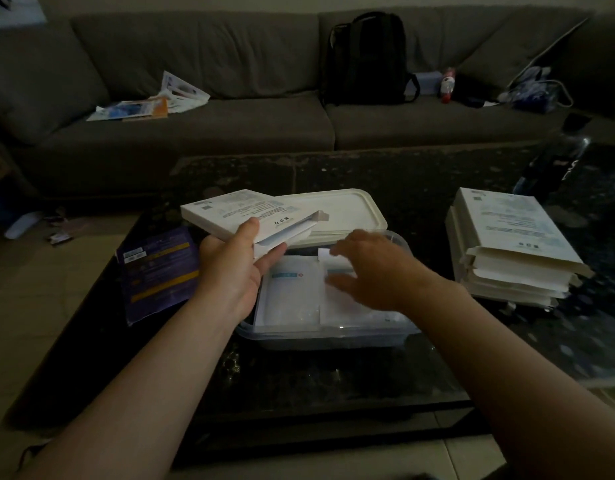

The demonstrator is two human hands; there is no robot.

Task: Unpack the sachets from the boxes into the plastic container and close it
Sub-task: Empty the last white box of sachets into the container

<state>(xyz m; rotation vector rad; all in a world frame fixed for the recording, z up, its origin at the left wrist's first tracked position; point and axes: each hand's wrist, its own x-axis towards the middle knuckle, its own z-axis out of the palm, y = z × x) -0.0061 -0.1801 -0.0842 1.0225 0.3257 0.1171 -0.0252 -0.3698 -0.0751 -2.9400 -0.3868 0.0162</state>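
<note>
A clear plastic container (328, 336) sits in the middle of the dark table and holds white sachets (292, 292) lying flat. Its white lid (347, 209) lies just behind it. My left hand (230, 268) grips a flat white box (240, 211) with its end flap open, held above the container's left side. My right hand (368, 268) hovers over the sachets at the container's right, fingers spread and blurred; a white sachet edge shows at its fingertips, and whether they hold it I cannot tell.
A stack of white boxes (510, 244) stands at the table's right. A purple packet (157, 271) lies to the left. Behind the table (299, 375) is a grey sofa (195, 126) with papers, a black backpack (368, 60) and a bottle.
</note>
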